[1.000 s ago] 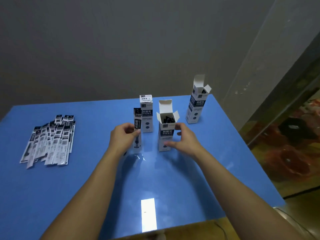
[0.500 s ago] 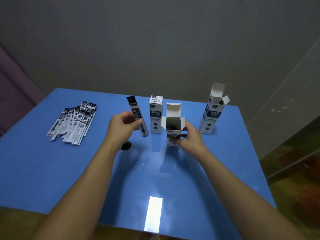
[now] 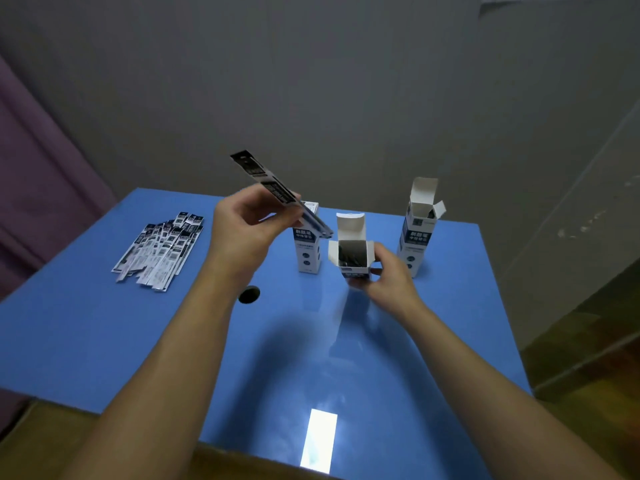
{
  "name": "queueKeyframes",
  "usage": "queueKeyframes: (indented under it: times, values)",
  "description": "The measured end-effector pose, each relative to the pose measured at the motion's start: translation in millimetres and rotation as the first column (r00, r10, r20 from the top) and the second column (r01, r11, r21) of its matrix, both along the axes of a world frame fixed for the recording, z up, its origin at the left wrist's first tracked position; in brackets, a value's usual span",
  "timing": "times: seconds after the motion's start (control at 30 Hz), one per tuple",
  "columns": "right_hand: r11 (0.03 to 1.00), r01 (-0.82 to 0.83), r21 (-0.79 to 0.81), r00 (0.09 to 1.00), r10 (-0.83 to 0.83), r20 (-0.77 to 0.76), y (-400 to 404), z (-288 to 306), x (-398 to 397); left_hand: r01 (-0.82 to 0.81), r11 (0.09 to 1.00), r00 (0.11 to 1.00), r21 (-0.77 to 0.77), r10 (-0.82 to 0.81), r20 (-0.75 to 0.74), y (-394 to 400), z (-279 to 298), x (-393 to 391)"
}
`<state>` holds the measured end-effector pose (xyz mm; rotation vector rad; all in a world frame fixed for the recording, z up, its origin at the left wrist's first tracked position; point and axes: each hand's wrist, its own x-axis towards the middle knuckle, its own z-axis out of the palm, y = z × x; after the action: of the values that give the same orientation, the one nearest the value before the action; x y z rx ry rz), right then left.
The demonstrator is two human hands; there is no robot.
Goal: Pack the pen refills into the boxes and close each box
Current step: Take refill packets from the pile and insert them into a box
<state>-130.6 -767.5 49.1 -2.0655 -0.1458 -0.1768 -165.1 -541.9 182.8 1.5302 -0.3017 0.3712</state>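
box print (image 3: 417, 237) too small to read | closed box (image 3: 307, 247) top hidden behind refill packet (image 3: 277, 192)

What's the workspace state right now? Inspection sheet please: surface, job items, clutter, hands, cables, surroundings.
Surface: blue table, glossy, with a light reflection near the front edge.
Job's things: loose refills piled at left; closed box upright; far open box upright, flaps up; near open box, dark contents inside.
Clutter: small dark round object on the table.
Grippers: left hand pinches a refill packet, tilted, above the table; right hand grips the near open box.
Cables: nothing seen.
Surroundings: grey wall; purple fabric at left.
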Motion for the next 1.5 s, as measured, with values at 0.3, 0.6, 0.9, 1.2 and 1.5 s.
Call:
queueKeyframes:
  times: [0.3,0.6,0.9,1.2,1.5]
  values:
    - [0.999,-0.027,-0.028,0.997,0.029,0.070,8,12,-5,0.121,0.975,0.993,0.188,-0.117,-0.031,-22,3,0]
    - [0.997,-0.048,-0.060,0.993,0.054,0.106,10,19,-8,0.173,0.902,0.985,0.395,-0.161,-0.064,-32,-9,-2]
    - [0.999,-0.034,-0.041,0.997,0.037,0.073,11,18,-12,0.043,0.613,0.987,0.789,-0.147,0.060,-39,-22,5]
    - [0.998,-0.042,-0.048,0.999,0.041,-0.016,12,11,-15,0.054,0.542,0.995,0.839,-0.097,-0.001,-38,-35,15]
    - [1.000,-0.013,-0.014,0.993,0.011,-0.117,13,-3,-6,-0.109,0.792,0.994,0.600,0.101,0.047,-15,-60,18]
